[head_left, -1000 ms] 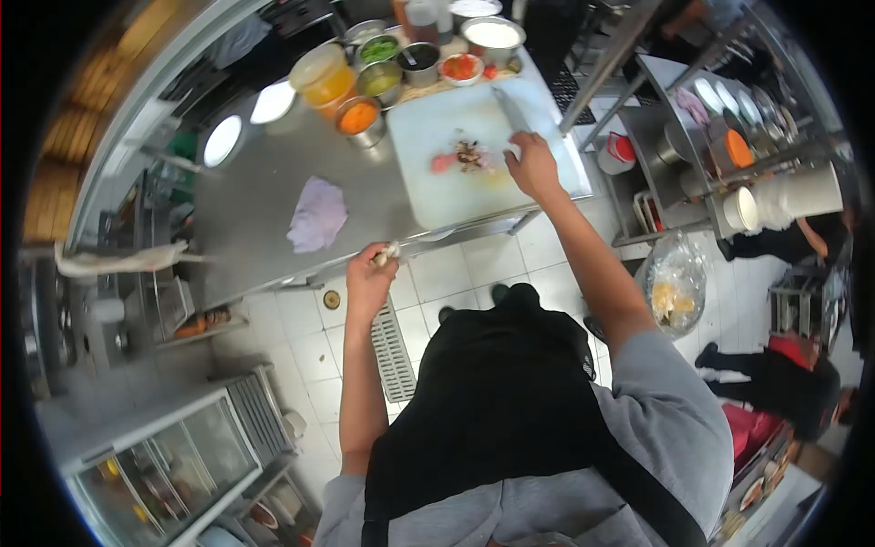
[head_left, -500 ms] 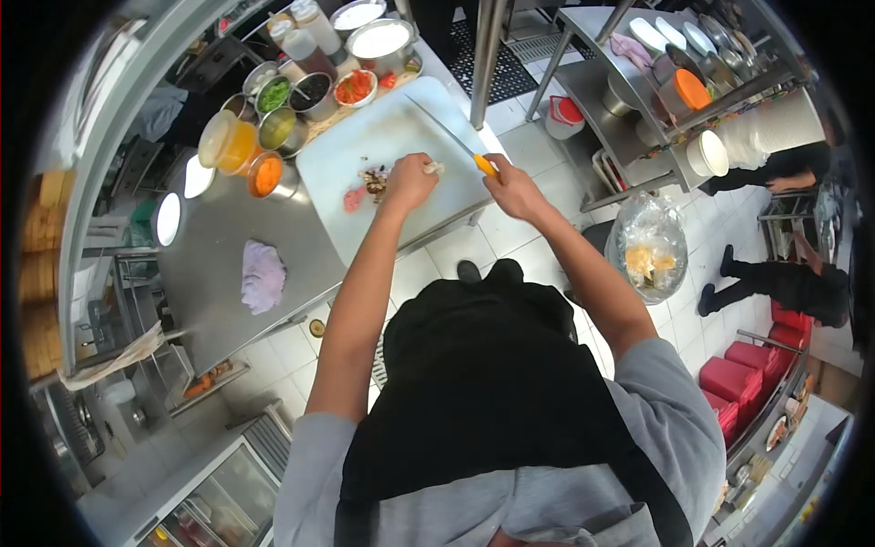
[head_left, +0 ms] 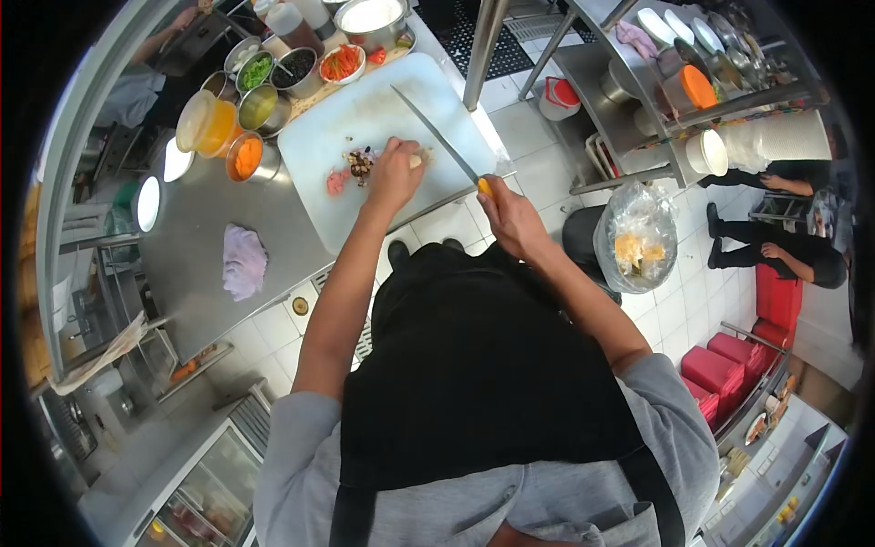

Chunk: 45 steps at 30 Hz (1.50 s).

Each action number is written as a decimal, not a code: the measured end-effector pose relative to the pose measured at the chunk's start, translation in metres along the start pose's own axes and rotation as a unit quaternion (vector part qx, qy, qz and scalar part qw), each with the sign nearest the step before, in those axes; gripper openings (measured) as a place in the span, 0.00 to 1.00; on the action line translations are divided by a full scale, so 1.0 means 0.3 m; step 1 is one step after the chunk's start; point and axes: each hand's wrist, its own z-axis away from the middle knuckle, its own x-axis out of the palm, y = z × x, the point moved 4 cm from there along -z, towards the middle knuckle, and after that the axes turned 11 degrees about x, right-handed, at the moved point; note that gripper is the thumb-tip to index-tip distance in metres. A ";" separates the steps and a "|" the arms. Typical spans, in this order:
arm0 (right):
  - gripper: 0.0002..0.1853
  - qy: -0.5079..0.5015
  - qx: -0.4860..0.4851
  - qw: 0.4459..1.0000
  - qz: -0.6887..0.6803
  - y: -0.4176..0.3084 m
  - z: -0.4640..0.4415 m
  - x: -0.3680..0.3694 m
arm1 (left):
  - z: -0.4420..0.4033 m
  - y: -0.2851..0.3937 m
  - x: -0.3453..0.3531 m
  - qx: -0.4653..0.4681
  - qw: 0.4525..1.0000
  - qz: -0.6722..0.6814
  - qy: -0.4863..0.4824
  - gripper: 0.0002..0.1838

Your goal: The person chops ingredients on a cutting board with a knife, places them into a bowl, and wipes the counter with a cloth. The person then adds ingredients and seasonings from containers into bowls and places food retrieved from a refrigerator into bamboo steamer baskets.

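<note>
My right hand point(head_left: 516, 219) is closed round the yellow handle of a long kitchen knife point(head_left: 436, 135). Its blade points up and left over the white cutting board point(head_left: 365, 96). My left hand point(head_left: 394, 173) is over the board with fingers pinched on a small pale piece of food point(head_left: 416, 160); I cannot make out its kind. Just left of that hand lie a heap of dark and pale chopped pieces point(head_left: 360, 167) and a small pink chopped heap point(head_left: 337, 181). The left fingertips are partly hidden by the hand itself.
Metal containers of chopped food, including one of orange food point(head_left: 246, 157), and a bowl of red strips point(head_left: 343, 64) line the board's far left edge. A lilac cloth point(head_left: 244, 262) lies on the steel counter. Right are a lined bin point(head_left: 638, 242) and a metal post point(head_left: 485, 55).
The view has shifted slightly. My right hand has lowered with the knife, whose blade now comes nearer my left hand. The left hand has turned a little, still pinching the pale piece.
</note>
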 end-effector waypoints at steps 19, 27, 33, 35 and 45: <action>0.16 0.036 0.044 0.998 0.011 -0.092 0.052 0.112 | 0.090 -0.030 -0.068 0.004 0.997 0.038 0.069 0.10; 0.16 0.029 0.077 0.997 0.009 -0.099 0.075 0.176 | 0.214 -0.173 -0.186 -0.237 0.861 0.450 0.029 0.21; 0.16 0.003 0.106 0.994 0.023 -0.067 0.065 0.205 | 0.313 -0.182 -0.217 -0.036 0.989 0.125 0.076 0.24; 0.16 0.004 0.102 0.995 0.013 -0.089 0.081 0.213 | 0.329 -0.156 -0.230 -0.003 0.993 0.086 0.081 0.25; 0.16 0.057 0.062 0.996 -0.009 -0.139 0.074 0.171 | 0.321 -0.130 -0.228 -0.043 0.986 0.142 0.071 0.28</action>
